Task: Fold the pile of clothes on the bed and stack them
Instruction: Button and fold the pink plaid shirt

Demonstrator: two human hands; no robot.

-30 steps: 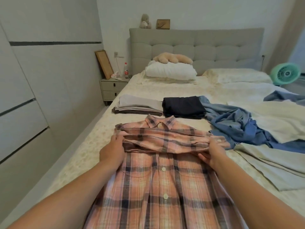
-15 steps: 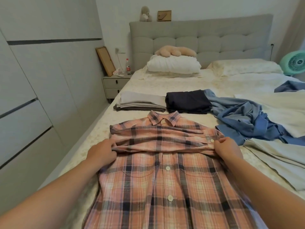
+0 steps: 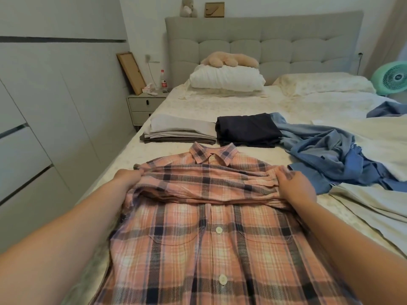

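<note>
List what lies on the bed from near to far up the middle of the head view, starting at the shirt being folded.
Plaid shirt, gripped at both sides by the left hand and right hand → dark navy folded stack → white pillow → plush toy on top of it → grey headboard.

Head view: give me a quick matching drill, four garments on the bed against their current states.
Things:
1. pink plaid button-up shirt
2. folded dark navy garment
3. folded grey and beige stack
4. crumpled blue denim shirt

States:
A. unfolded heap, right of the folded piles
B. gripped by both hands
C. folded, nearest the nightstand
D. folded, between stack and heap

Pairs: 1-B, 2-D, 3-C, 4-A
</note>
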